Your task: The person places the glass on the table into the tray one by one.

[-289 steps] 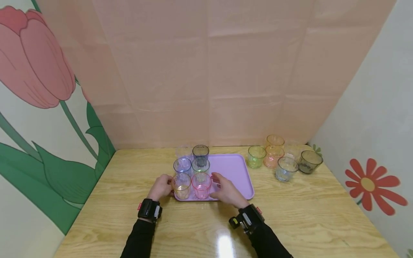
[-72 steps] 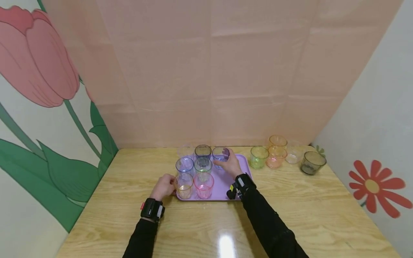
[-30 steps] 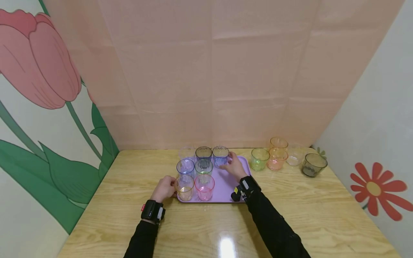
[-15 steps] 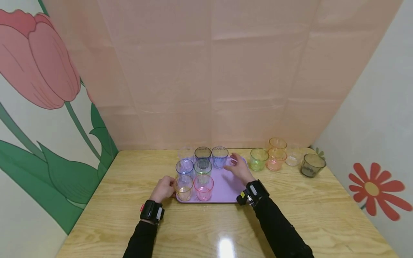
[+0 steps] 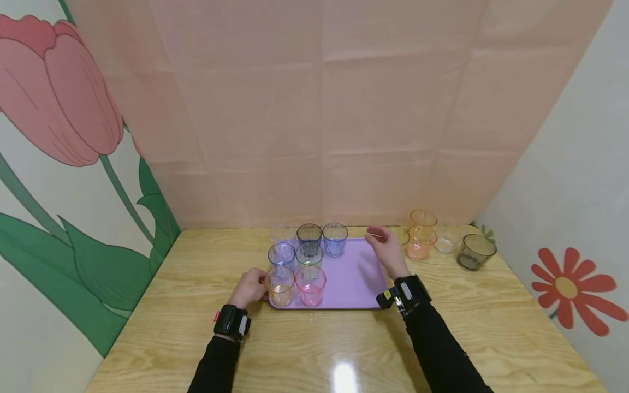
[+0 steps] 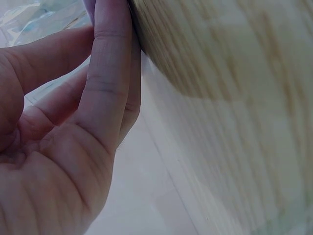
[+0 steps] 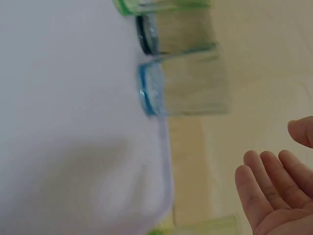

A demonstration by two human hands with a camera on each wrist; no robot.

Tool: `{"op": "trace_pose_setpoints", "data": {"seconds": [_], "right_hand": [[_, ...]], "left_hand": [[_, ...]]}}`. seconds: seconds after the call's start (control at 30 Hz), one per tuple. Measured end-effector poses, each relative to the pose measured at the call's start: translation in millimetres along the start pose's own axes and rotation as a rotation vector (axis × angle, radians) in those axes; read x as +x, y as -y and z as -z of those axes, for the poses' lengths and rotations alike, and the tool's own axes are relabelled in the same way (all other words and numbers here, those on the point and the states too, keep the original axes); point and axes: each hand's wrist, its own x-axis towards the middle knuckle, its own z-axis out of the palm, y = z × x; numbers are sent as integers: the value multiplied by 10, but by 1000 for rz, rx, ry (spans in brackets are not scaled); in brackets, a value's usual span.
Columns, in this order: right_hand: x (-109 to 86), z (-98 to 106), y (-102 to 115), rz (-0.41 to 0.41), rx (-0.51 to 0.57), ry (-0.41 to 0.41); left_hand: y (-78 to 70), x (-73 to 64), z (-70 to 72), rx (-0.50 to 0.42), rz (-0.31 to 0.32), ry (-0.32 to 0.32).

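My left hand (image 5: 249,287) holds the left front edge of the purple tray (image 5: 351,278), beside a yellow-rimmed glass (image 5: 282,295). In the left wrist view its fingertips meet a sliver of purple rim, partly hidden. Behind that glass stand a blue-rimmed glass (image 5: 282,254) and a clear one; the second column has pink (image 5: 310,292), green (image 5: 310,254) and dark grey (image 5: 309,234) glasses. A light-blue glass (image 5: 335,243) stands upright at the back, right of the grey one. My right hand (image 5: 387,252) is in the air, holding nothing, partly covering a yellow-green glass (image 5: 403,234).
Right of the tray, orange (image 5: 423,216), peach (image 5: 420,248), clear (image 5: 447,240) and smoky (image 5: 476,254) glasses stand on the wooden table (image 5: 442,327). A pink sheet (image 5: 319,136) hangs behind the table; painted walls flank it.
The light-blue glass went from the right-hand group to the tray's back row. My right hand let go of it and moved right to the yellow-green glass. The left hand stayed at the tray.
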Motion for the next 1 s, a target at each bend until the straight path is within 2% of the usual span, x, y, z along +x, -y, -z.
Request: {"op": "trace_pose_setpoints", "data": {"seconds": [0.3, 0.5, 0.57, 0.8, 0.9, 1.0], "right_hand": [[-48, 338, 55, 88, -68, -147], [-79, 646, -42, 128, -48, -318], [-95, 768, -79, 120, -52, -367], [-121, 1174, -223, 86, -196, -599], [-135, 1299, -283, 47, -228, -645], [-155, 1411, -351, -8, -248, -650]], "left_hand": [[-13, -15, 24, -11, 18, 7], [-26, -8, 23, -8, 21, 16], [-28, -4, 24, -4, 15, 17], [-10, 9, 16, -14, 0, 11], [-2, 11, 11, -8, -4, 10], [-1, 7, 5, -2, 0, 12]]}}
